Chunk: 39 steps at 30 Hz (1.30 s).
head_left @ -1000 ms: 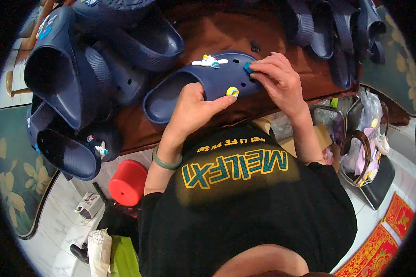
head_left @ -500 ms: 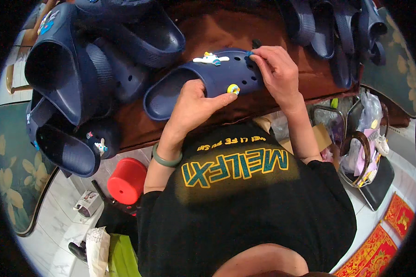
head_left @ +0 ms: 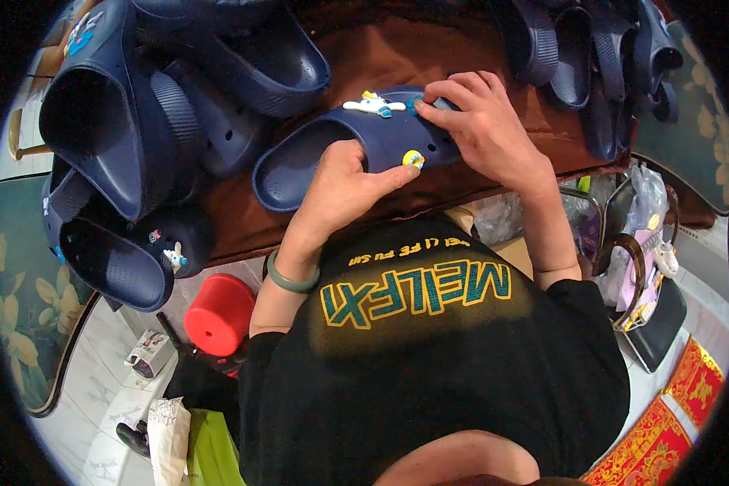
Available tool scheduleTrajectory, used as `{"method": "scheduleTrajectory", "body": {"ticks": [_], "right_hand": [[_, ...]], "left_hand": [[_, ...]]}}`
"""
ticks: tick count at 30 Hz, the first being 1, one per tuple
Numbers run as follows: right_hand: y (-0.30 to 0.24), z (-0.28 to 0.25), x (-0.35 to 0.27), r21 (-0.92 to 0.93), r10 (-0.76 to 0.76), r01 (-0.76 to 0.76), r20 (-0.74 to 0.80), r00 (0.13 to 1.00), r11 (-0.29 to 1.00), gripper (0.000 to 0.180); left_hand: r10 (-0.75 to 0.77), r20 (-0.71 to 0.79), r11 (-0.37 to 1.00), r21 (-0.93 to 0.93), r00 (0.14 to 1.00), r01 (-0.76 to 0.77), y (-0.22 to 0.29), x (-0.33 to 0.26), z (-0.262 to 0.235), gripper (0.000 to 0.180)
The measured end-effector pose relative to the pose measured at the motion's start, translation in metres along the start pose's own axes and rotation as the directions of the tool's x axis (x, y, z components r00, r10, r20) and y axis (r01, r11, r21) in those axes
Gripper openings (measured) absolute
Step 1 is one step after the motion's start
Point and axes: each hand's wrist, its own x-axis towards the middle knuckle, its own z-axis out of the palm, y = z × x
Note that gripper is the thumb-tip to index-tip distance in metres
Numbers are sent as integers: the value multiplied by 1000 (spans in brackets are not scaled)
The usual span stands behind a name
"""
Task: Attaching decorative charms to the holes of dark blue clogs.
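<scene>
The navy clog [head_left: 389, 138] lies on the brown-covered counter [head_left: 397, 49], just beyond the hands, its long axis running left to right, heel at the left and toe partly under the right hand [head_left: 486, 125]. The left hand [head_left: 352, 182] grips the upper's near side, fingers inside the opening, thumb at a yellow ring charm [head_left: 412, 159]. The right hand, nearer the toe, pinches a blue charm [head_left: 414, 105] just right of a white charm [head_left: 374, 105]; whether it sits in a hole is hard to tell behind the fingers
</scene>
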Motion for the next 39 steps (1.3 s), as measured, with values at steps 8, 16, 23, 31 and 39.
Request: {"method": "scheduleTrajectory", "body": {"ticks": [8, 16, 23, 31, 39], "right_hand": [[15, 2, 5, 244, 73, -73, 9, 997, 967, 23], [35, -5, 47, 320, 4, -53, 150, 989, 946, 13], [20, 6, 34, 266, 167, -189, 101, 981, 945, 15], [31, 21, 26, 381, 103, -102, 17, 995, 919, 24], [13, 28, 20, 375, 358, -325, -19, 933, 868, 31]], "left_hand": [[-4, -22, 999, 33, 1000, 4, 6, -3, 0, 33], [17, -12, 998, 59, 1000, -16, 1, -1, -1, 32], [16, -14, 1000, 10, 1000, -16, 1, -3, -1, 31], [-2, -14, 1000, 11, 1000, 2, 2, -2, -1, 32], [0, -20, 1000, -17, 1000, -1, 4, -2, 0, 33]]}}
